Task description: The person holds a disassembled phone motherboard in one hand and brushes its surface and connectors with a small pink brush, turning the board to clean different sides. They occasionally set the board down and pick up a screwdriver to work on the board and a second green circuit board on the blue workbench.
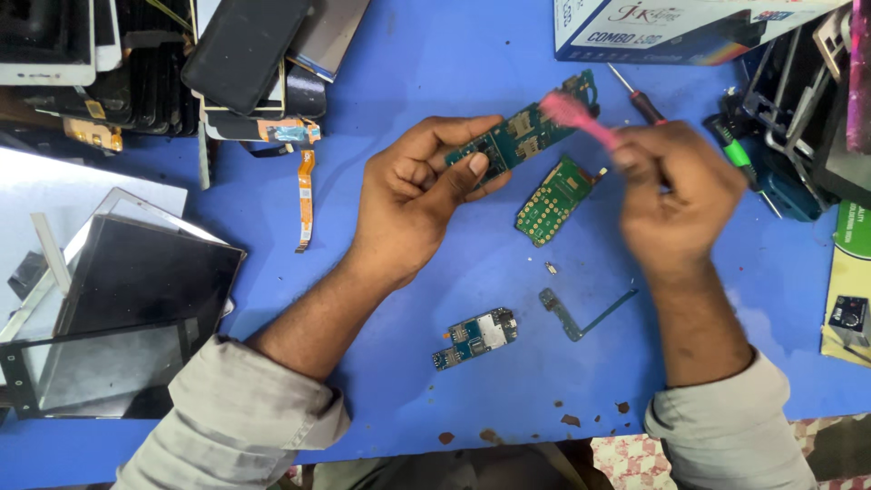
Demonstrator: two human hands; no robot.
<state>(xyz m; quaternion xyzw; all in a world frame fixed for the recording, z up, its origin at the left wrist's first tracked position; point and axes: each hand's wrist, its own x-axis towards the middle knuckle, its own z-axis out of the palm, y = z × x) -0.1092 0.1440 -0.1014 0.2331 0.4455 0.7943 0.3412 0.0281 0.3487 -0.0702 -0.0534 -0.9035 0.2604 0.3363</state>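
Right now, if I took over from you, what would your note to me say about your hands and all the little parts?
Left hand: pinches a long green circuit board above the blue table.
Right hand: grips a pink brush, bristles on the board's far end; it is blurred.
On the table: a keypad board under the held one, a smaller board nearer me, a thin green strip, a screwdriver.
Done: boards lie bare.
Left: brushing is under way.
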